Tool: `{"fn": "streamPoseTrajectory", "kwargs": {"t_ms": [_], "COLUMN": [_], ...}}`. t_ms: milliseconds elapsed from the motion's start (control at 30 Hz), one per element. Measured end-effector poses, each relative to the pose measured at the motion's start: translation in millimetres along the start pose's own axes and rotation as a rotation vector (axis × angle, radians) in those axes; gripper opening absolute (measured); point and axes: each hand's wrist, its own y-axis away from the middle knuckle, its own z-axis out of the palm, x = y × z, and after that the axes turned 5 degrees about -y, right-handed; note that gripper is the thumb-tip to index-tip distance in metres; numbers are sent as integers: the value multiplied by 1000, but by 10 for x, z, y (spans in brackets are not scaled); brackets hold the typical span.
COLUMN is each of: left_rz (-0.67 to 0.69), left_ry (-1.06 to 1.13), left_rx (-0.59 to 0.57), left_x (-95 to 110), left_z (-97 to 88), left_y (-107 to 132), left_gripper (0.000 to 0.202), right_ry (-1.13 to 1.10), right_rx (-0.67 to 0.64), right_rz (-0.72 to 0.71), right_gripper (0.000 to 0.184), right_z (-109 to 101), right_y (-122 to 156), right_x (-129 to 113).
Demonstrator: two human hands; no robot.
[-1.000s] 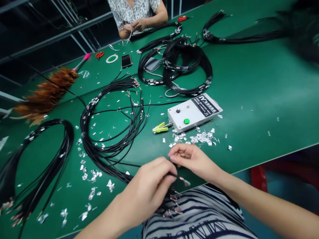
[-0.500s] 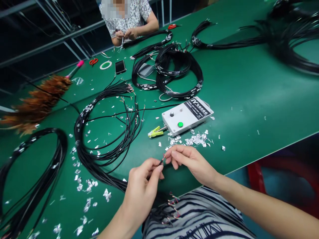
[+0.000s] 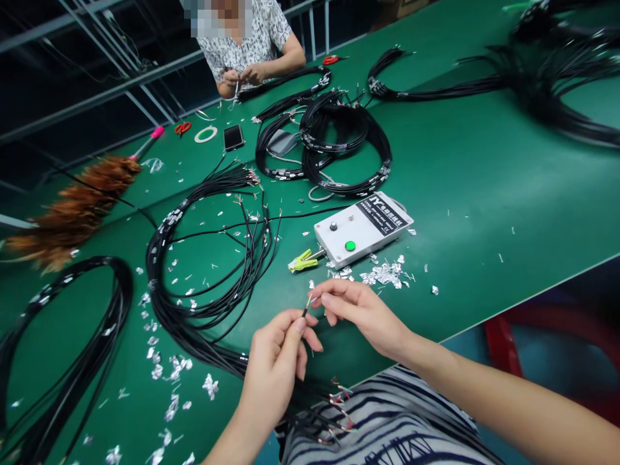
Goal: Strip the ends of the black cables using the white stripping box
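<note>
My left hand (image 3: 278,358) pinches the end of a thin black cable (image 3: 305,312) just above the green table's near edge. My right hand (image 3: 356,310) is closed in a pinch on the coloured wire tips sticking out of that cable end. More black cables with stripped ends (image 3: 334,397) lie over my striped lap. A large loop of black cables (image 3: 208,258) lies to the left of my hands. A white test box (image 3: 363,227) with a green button and a yellow-green clip (image 3: 301,261) sits just beyond my hands.
Silver foil scraps (image 3: 382,272) litter the green table (image 3: 484,181). Coiled cable bundles (image 3: 339,139) lie further back, another (image 3: 62,336) at left. A feather duster (image 3: 77,206), red scissors (image 3: 183,128), tape ring (image 3: 206,134) and phone (image 3: 233,137) are far left. A person (image 3: 247,45) works opposite.
My hands have risen slightly and moved left, bringing the cable end up over the table edge. My right fingers have closed on the wire tips.
</note>
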Motion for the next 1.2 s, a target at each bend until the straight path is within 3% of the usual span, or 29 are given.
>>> {"fn": "streamPoseTrajectory", "kwargs": {"t_ms": [200,333,567,933,1067,1200], "left_rz": [-38,-22,-29,-11,17,59], "left_ry": [110,161,226,308,265,210], "left_rx": [-47,-16,-5,-58,-65,17], "left_x": [2,-34,-144,-203,-225,-216], "left_z": [-10,7,15,-19,-14,12], "left_y": [-12,-8,6,2,12,52], "left_gripper": [35,34,33,32,33,26], "right_ry": [-107,-159,-102,-263,-164,128], "right_rx": [45,109,178,112,105,158], "right_rz": [44,64,36,119,75,-115], "right_gripper": [32,33,33,41,36,28], "right_z": [95,191,219,373,293,238], "right_y": [-50,-23,37,-48,-10,36], "right_x": [25,65,132,194,181,148]}}
